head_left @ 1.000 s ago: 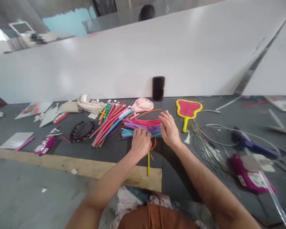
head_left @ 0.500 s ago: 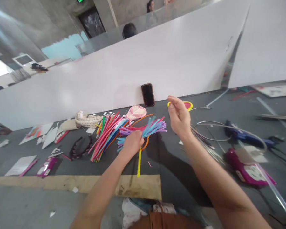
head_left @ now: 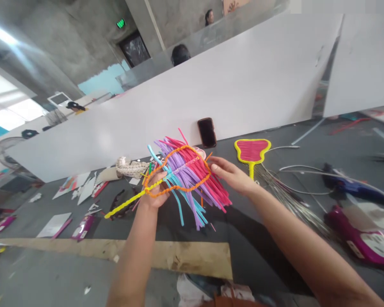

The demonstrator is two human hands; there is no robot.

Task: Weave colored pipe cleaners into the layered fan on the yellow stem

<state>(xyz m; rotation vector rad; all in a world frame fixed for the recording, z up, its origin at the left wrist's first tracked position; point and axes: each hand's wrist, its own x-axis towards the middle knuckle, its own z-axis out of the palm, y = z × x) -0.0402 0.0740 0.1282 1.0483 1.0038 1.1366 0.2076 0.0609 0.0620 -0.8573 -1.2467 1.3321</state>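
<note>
My left hand (head_left: 156, 196) grips a pipe-cleaner fan at the base of its loop. The fan has a twisted orange outline (head_left: 179, 186) and a twisted yellow stem (head_left: 124, 204) that points down to the left. Across the loop lie many pipe cleaners (head_left: 192, 175), blue near my left hand, then purple, then pink, their ends sticking out on both sides. My right hand (head_left: 230, 174) is beside the loop's right end with its fingers stretched out; whether the fingertips touch it I cannot tell.
Behind stands a white partition (head_left: 259, 85) with a phone (head_left: 207, 132) leaning on it. A finished-looking pink and yellow fan (head_left: 252, 150) lies to the right, near silvery strands (head_left: 284, 200), a blue glue gun (head_left: 342, 185) and a magenta power strip (head_left: 358, 238). A braided cream piece (head_left: 132, 167) lies left.
My left hand has turned the fan so its loop faces up and its stem swings left. The pipe cleaners now spread across the loop. My right hand has come down towards it.
</note>
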